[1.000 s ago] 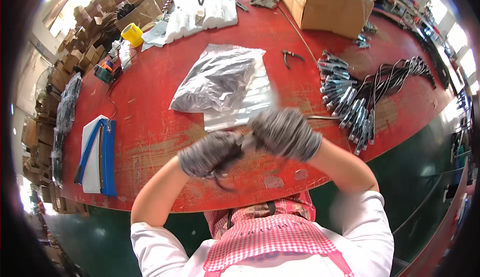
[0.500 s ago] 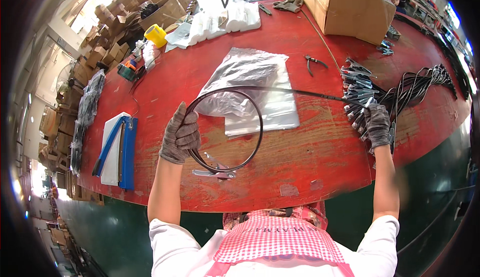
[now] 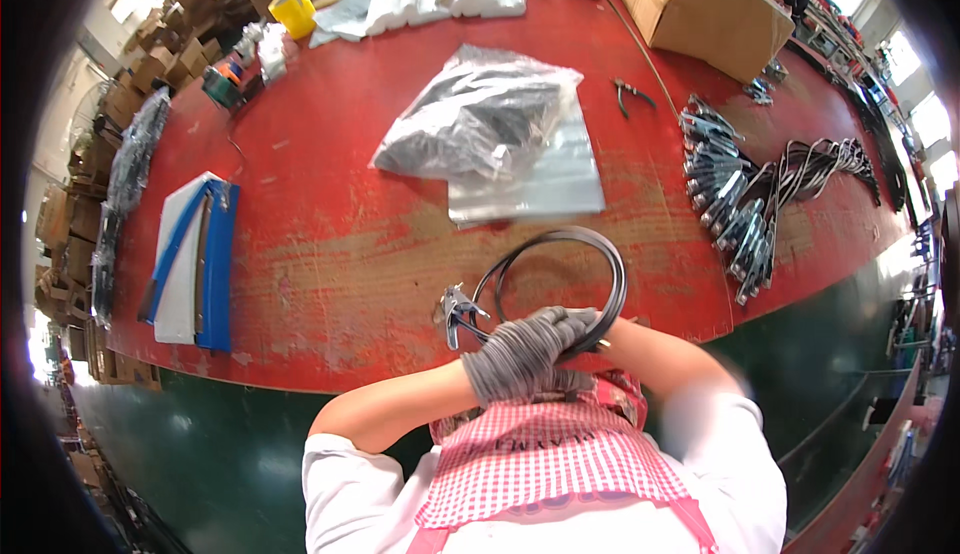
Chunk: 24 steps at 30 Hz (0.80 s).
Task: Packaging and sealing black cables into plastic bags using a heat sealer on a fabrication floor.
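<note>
A coil of thin black cable [image 3: 618, 289] stands in a loop near the table's front edge, in front of my body. My left hand [image 3: 525, 351], in a grey knit glove, reaches across to the right with its fingers closed around the lower part of the coil. A silver spring clamp [image 3: 458, 312] sticks out on the left of the loop, beside my left wrist. My right hand [image 3: 573, 380] is tucked beneath the left one, so its fingers are mostly hidden. Further forward, a filled clear plastic bag [image 3: 480, 119] lies on flat clear bags [image 3: 560, 179].
On the red table [image 3: 330, 224], a blue-and-white paper cutter [image 3: 215, 264] sits left. Pliers [image 3: 632, 99] lie beyond the bags. Bundled cables with metal clamps [image 3: 735, 204] spread at right, below a cardboard box [image 3: 700, 9]. Yellow tape [image 3: 293, 12] stands far left.
My hands have come from wide apart to together near my body. The stretched cable end is now drawn in, and the coil has moved right and nearer me. The view has shifted too.
</note>
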{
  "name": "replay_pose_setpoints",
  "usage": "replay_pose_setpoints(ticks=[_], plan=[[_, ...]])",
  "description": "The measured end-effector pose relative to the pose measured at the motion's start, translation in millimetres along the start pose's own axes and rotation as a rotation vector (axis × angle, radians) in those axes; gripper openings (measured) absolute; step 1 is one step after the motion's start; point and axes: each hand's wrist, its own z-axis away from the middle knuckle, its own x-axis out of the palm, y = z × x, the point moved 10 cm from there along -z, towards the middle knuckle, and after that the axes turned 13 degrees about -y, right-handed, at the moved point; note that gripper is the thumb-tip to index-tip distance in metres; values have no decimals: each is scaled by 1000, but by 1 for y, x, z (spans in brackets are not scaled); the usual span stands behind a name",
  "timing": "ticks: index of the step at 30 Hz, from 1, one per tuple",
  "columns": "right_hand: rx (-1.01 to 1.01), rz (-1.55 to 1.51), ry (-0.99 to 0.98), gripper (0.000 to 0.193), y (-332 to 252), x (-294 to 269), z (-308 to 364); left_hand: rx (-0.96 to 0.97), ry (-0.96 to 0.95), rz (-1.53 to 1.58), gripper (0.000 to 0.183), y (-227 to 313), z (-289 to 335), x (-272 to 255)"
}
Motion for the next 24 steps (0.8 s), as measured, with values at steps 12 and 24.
replay_pose_setpoints(ticks=[12,24], plan=[[66,-187,682,23,102,-106,108,54,31,-513,28,-39,28,115],[-519,1374,1348,30,-48,-94,84,-436,551,-362,45,-63,123,47]])
